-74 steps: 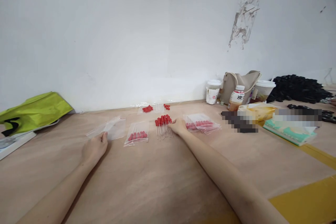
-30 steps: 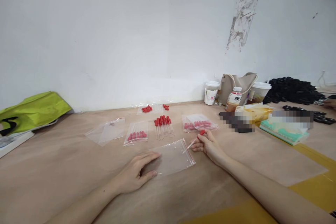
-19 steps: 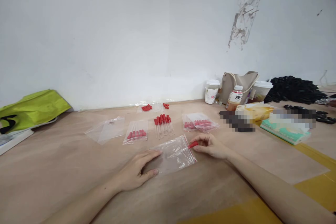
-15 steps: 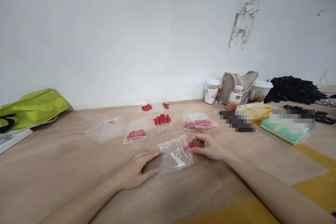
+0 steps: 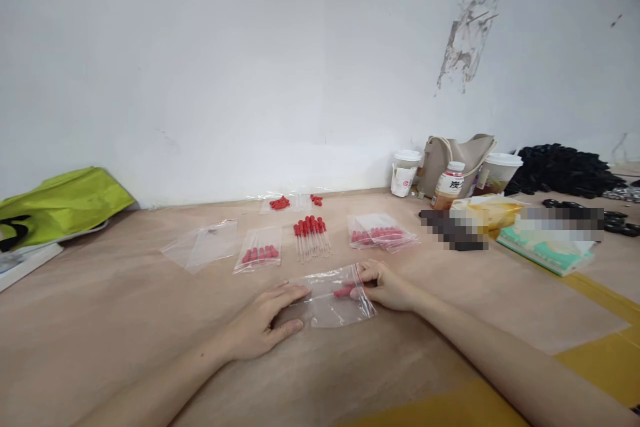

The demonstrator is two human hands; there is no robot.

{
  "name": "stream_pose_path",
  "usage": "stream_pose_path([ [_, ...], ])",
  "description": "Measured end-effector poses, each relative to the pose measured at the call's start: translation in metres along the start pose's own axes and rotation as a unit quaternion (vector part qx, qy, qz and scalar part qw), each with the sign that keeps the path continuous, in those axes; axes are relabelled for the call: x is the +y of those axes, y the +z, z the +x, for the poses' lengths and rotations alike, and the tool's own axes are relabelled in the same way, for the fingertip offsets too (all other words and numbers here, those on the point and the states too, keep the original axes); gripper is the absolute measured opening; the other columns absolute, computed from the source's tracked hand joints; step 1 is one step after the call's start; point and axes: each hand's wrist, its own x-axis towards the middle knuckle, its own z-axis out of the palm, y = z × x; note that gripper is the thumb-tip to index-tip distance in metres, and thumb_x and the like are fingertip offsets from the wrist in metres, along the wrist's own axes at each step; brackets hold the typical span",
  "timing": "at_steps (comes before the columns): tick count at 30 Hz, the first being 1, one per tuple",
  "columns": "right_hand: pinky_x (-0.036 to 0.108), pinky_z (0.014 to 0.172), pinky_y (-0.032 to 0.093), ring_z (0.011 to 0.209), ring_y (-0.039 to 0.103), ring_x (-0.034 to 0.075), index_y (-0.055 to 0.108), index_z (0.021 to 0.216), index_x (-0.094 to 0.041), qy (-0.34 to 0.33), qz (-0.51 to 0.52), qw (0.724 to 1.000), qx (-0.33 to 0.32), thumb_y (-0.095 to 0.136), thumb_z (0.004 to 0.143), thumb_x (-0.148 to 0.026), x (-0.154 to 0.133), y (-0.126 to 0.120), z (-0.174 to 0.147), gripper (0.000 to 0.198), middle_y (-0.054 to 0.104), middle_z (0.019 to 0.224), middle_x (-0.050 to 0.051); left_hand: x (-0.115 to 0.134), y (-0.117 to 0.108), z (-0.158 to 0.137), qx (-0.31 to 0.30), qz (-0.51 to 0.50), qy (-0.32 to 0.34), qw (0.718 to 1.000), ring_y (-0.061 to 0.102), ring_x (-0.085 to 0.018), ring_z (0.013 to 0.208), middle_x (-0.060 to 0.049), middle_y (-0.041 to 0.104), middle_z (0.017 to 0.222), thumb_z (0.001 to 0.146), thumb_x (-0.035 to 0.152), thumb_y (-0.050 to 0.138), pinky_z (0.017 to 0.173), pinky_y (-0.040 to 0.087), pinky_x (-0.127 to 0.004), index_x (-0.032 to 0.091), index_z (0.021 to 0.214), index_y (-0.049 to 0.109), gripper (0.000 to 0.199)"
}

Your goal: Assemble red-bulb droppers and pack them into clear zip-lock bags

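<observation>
A clear zip bag (image 5: 320, 313) lies flat on the brown-covered table between my hands, its red-lined mouth toward the right. My left hand (image 5: 263, 323) rests at the bag's closed end, fingers and thumb apart, fingertips on its edge. The fingers of my right hand (image 5: 383, 285) reach into the mouth, closed on a dropper with a red bulb (image 5: 343, 291); the bulb shows through the plastic. Just beyond stands a row of several red-bulbed glass droppers (image 5: 311, 237), laid side by side. Bagged droppers lie left (image 5: 260, 255) and right (image 5: 377, 237) of that row.
Flat clear bags (image 5: 210, 243) lie at left, with small red pieces (image 5: 280, 203) near the wall. A green bag (image 5: 70, 203) is far left. At right are a paper cup (image 5: 404, 177), a bottle (image 5: 447, 187), a tissue pack (image 5: 545, 250) and a black pile (image 5: 560, 170).
My right hand has moved slightly left, carrying the red bulb from the bag's mouth farther inside. My left hand has stayed almost where it was.
</observation>
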Motion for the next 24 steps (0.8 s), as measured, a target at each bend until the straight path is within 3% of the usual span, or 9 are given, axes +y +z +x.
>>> stream_pose_path([
  [3,0.025,0.063,0.043,0.069,0.057,0.015,0.068,0.079,-0.018,0.050,0.009,0.998,0.026,0.058,0.070,-0.028,0.001,-0.012,0.000,0.017,0.066,0.077,0.003,0.000,0.000,-0.001,-0.008,-0.001,0.002,1.000,0.043,-0.022,0.117,-0.003,0.048,0.127,0.086,0.035,0.046,0.100,0.032,-0.042,0.029,0.126,0.042,0.041],
  [5,0.023,0.056,0.041,0.061,0.055,0.014,0.066,0.073,-0.016,0.099,0.002,0.992,0.079,0.057,0.068,-0.024,0.001,-0.022,0.005,0.013,0.064,0.068,0.003,0.000,0.000,-0.001,-0.012,0.003,0.000,1.000,0.041,-0.021,0.119,-0.003,0.047,0.128,0.086,0.035,0.045,0.100,0.033,-0.042,0.029,0.126,0.042,0.041],
  [9,0.020,0.052,0.038,0.057,0.053,0.011,0.061,0.068,-0.015,0.144,-0.057,0.979,0.133,0.055,0.065,-0.019,-0.002,-0.032,0.032,0.008,0.061,0.061,0.001,-0.001,0.000,-0.001,-0.015,0.001,0.009,1.000,0.041,-0.021,0.119,-0.003,0.047,0.129,0.086,0.034,0.046,0.100,0.032,-0.043,0.029,0.127,0.042,0.041],
  [12,0.020,0.058,0.039,0.063,0.055,0.011,0.062,0.072,-0.015,0.205,-0.147,0.957,0.143,0.056,0.064,-0.018,-0.003,-0.026,0.067,0.010,0.063,0.067,0.001,-0.001,0.000,-0.001,-0.018,0.002,0.017,1.000,0.040,-0.022,0.120,-0.003,0.045,0.131,0.087,0.033,0.044,0.101,0.030,-0.044,0.029,0.128,0.040,0.041],
  [17,0.021,0.060,0.040,0.075,0.057,0.015,0.061,0.083,-0.014,0.277,-0.168,0.930,0.173,0.056,0.065,-0.022,0.011,-0.005,0.123,0.021,0.064,0.084,0.006,-0.002,0.000,-0.002,-0.046,0.028,0.014,0.998,0.035,-0.022,0.123,0.000,0.037,0.136,0.089,0.032,0.040,0.101,0.029,-0.042,0.034,0.125,0.043,0.036],
  [24,0.022,0.046,0.037,0.057,0.057,0.017,0.059,0.060,-0.014,0.322,-0.183,0.920,0.131,0.058,0.059,-0.018,0.026,0.006,0.157,0.004,0.061,0.059,0.006,-0.003,0.001,-0.003,-0.052,0.046,0.021,0.997,0.033,-0.021,0.124,0.001,0.036,0.136,0.090,0.032,0.038,0.101,0.028,-0.041,0.035,0.123,0.046,0.034],
])
